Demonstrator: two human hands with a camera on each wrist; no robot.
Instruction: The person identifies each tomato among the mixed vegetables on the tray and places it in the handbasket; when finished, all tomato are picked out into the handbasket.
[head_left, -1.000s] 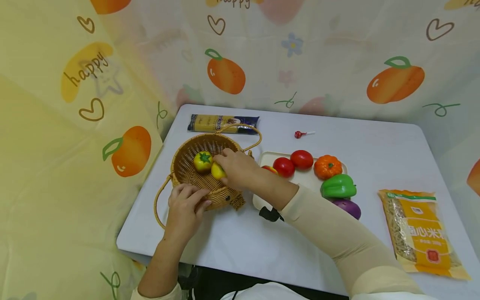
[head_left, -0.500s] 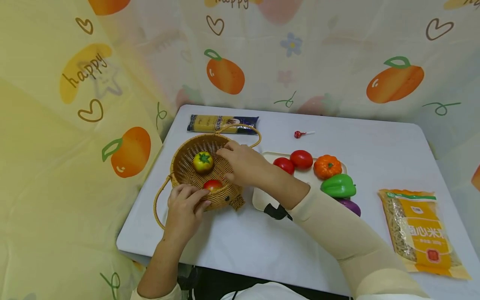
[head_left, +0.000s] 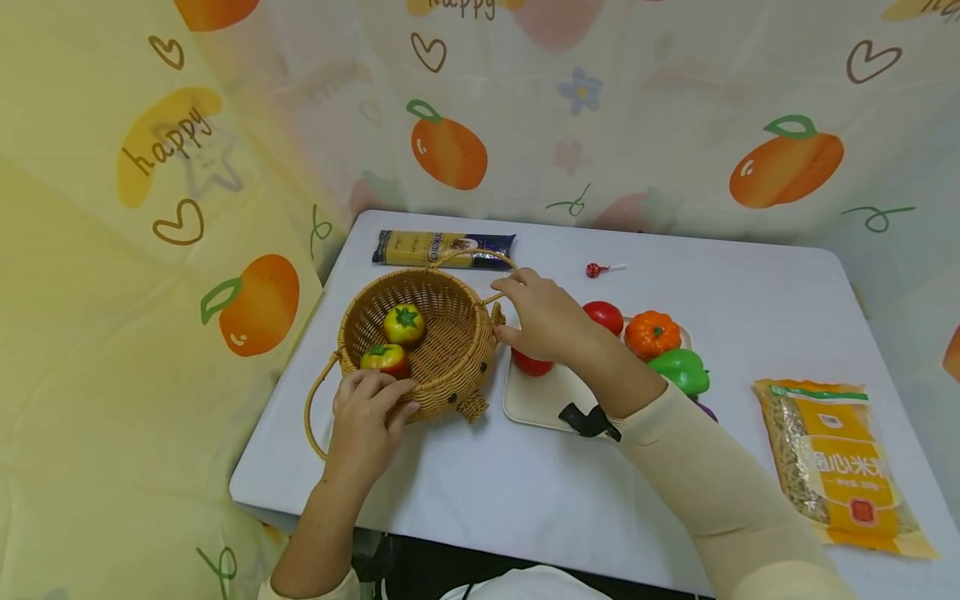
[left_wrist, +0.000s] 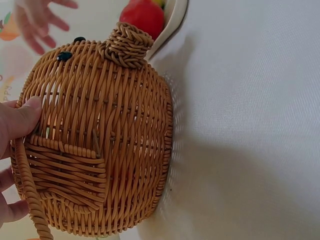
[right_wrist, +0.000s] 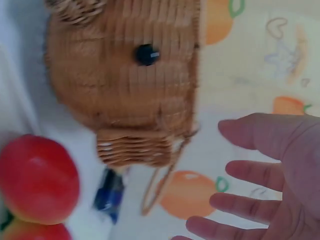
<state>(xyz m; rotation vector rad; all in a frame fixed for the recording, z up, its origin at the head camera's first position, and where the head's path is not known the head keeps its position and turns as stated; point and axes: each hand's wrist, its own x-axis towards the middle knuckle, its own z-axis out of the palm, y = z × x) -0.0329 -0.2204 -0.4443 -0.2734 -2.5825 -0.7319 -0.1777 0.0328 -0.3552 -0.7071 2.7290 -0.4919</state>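
Observation:
A woven wicker basket [head_left: 468, 362] with two handles stands at the left of the table. My left hand [head_left: 371, 412] grips its near rim; in the left wrist view the thumb [left_wrist: 25, 120] presses the outer wall. Inside lie a yellow-green toy fruit with a green leafy top [head_left: 404, 323] and a red-and-yellow one [head_left: 386, 360] by the near wall. My right hand [head_left: 543, 321] is above the gap between basket and tray, holding nothing. In the right wrist view its fingers [right_wrist: 250, 202] are spread, apart from the basket.
Right of the basket, a cream tray [head_left: 540, 406] bears red tomatoes [head_left: 604, 317], an orange pumpkin [head_left: 653, 335] and a green bell pepper [head_left: 681, 371]. A pasta packet [head_left: 420, 247] lies behind the basket, a lollipop [head_left: 594, 270] at the back, a yellow bag [head_left: 843, 467] far right.
My right hand has let go of the red-and-yellow toy fruit inside the basket and moved right, out over the rim. That fruit has rolled left along the near wall. The left hand stays put.

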